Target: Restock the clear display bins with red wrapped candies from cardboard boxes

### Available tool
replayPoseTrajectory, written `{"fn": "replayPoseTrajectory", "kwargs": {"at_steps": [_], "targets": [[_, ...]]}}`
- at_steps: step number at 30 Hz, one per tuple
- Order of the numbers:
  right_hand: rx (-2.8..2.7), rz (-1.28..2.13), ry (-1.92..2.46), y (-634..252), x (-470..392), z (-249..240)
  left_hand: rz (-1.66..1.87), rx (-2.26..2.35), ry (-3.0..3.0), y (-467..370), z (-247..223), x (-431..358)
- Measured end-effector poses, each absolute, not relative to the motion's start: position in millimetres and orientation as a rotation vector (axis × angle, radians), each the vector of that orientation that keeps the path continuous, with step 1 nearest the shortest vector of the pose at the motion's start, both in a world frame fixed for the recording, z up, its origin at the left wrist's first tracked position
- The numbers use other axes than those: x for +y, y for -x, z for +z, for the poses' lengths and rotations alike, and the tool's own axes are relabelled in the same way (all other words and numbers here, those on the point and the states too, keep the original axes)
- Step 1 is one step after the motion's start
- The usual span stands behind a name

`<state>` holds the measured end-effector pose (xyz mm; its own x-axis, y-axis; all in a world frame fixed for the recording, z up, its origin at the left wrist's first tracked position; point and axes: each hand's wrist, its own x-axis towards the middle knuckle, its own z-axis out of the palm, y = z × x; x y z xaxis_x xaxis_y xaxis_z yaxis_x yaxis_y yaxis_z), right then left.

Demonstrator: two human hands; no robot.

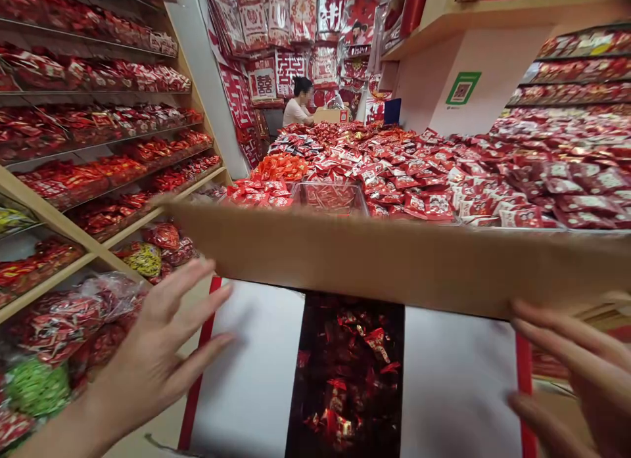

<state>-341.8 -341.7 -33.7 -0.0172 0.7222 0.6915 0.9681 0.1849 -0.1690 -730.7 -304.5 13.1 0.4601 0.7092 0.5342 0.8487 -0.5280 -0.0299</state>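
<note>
A box with red edges stands low in front of me. Its left white flap [249,366] and right white flap [461,379] lie folded inward, and red-wrapped candies [338,405] show in the dark gap between them. A brown cardboard flap [345,257] stands up along the far side. My left hand [165,340] is at the box's left edge, fingers spread, with nothing held. At the right edge is my right hand [576,366], fingers apart and slightly blurred, near the end of the brown flap. Exact finger contact is hard to tell.
Beyond the box, a wide display [404,175] bears heaps of red packets and a clear bin [330,196]. Packed shelves [106,142] rise on the left, with bagged goods [64,320] below. A person [297,104] is at the back beside a cardboard box [331,115].
</note>
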Motion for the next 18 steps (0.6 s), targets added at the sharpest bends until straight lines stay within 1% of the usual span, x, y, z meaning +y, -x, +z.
{"fn": "replayPoseTrajectory", "kwargs": {"at_steps": [3,5,8,13,16,18], "targets": [[-1.944,-0.512,1.535,344,-324,-25,-0.613,-1.229,2.329,707,23,-260],[-2.036,-0.54,1.544,346,-311,-24,-0.49,-1.224,2.411,699,27,-242],[-2.138,-0.506,1.525,345,-303,-28,-0.347,-1.32,2.585,700,26,-235],[-2.141,-0.545,1.577,339,-305,-42,-0.416,-1.439,2.662,703,18,-242],[-2.146,-0.554,1.614,342,-306,-39,-0.465,-1.504,2.622,697,19,-239],[-2.143,-0.598,1.547,352,-307,-32,-0.43,-1.546,2.602,694,23,-235]]}}
